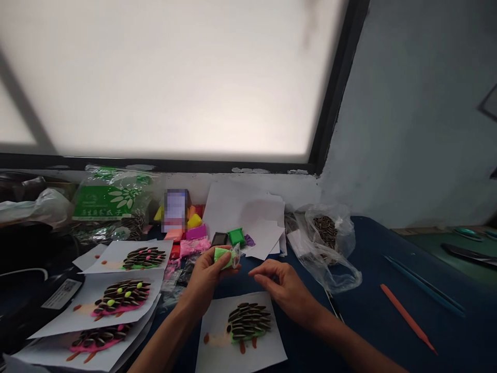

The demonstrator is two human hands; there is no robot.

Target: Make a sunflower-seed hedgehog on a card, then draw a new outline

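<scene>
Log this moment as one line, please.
left hand: holding light-green packet | right hand: curled, apart from packet, contents unclear | sheet with seed picture: on blue surface

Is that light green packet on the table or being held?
Held: the left hand pinches the light green packet, thumb over its front. Whether it's open, I can't tell.

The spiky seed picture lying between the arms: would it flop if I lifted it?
Probably a bit floppy, because the paper looks thin. The seeds overlap and stick out, so bumping might knock some loose. It all lies flat, so it likely won't roll.
</scene>
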